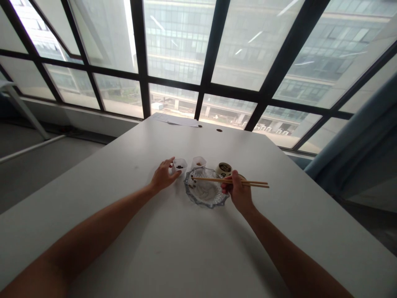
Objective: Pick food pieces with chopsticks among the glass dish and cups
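My left hand (pixel 163 176) is closed around the side of a small translucent plastic cup (pixel 182 162), thumb near and fingers at the far side. A few small dark pieces (pixel 179 167) lie in it. Between the fingers of my right hand (pixel 240 194) is a pair of wooden chopsticks (pixel 211 179), pointing left across a scalloped clear glass dish (pixel 214 204). Their tips are by some small dark seed-like pieces (pixel 191 186) at the dish's left side; whether they grip one I cannot tell. A second translucent cup (pixel 202 159) with a little brownish stuff stands behind the dish.
A cream round container (pixel 220 171) with dark patterning stands just behind my right hand. Paper sheets (pixel 182 121) lie at the white table's (pixel 161 248) far end, near two dark round spots. Black-framed windows (pixel 204 82) rise beyond; a blue curtain (pixel 344 153) hangs right.
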The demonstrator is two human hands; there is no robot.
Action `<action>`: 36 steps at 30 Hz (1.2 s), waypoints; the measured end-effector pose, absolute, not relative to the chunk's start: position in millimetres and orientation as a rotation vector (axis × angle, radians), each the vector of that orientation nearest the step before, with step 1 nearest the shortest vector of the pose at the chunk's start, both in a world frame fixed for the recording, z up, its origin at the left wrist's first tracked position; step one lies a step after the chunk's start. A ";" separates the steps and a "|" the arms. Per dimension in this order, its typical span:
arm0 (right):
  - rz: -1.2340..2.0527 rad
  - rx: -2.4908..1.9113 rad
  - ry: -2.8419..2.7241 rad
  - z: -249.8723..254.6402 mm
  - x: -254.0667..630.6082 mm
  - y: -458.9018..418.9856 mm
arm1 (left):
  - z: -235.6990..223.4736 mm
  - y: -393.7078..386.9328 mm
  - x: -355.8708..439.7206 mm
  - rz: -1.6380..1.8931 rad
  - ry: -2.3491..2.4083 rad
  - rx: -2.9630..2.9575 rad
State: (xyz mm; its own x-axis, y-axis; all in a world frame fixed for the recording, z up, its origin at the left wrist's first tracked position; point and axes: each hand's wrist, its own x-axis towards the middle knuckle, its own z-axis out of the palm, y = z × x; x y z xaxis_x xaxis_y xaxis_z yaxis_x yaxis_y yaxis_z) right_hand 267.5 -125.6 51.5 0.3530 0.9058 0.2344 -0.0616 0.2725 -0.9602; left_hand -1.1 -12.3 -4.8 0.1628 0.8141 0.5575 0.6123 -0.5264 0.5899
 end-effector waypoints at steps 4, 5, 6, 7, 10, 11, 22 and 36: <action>0.961 -1.020 -0.789 50.4 271.5 -124.0 | -4.1 -13.2 -1.9 1.290 1.371 2.257; 0.979 -1.013 -0.764 50.5 272.3 -123.8 | -4.1 -13.2 -2.3 1.289 1.370 2.264; 0.993 -1.008 -0.742 50.7 272.9 -123.5 | -4.2 -13.1 -2.7 1.289 1.369 2.269; 1.003 -1.004 -0.726 51.2 273.5 -123.1 | -4.3 -12.9 -3.0 1.289 1.369 2.271; 1.003 -0.994 -0.736 55.7 275.7 -123.0 | -5.1 -12.0 -3.3 1.280 1.376 2.255; 0.974 -0.995 -0.770 58.6 276.9 -124.2 | -5.5 -11.8 -3.3 1.271 1.383 2.244; 0.156 -0.964 -1.835 100.8 298.1 -164.0 | 21.0 -15.7 -3.9 1.293 1.413 2.405; 0.245 -1.141 -0.984 85.2 348.8 -122.7 | 83.6 10.3 186.4 0.056 1.288 2.670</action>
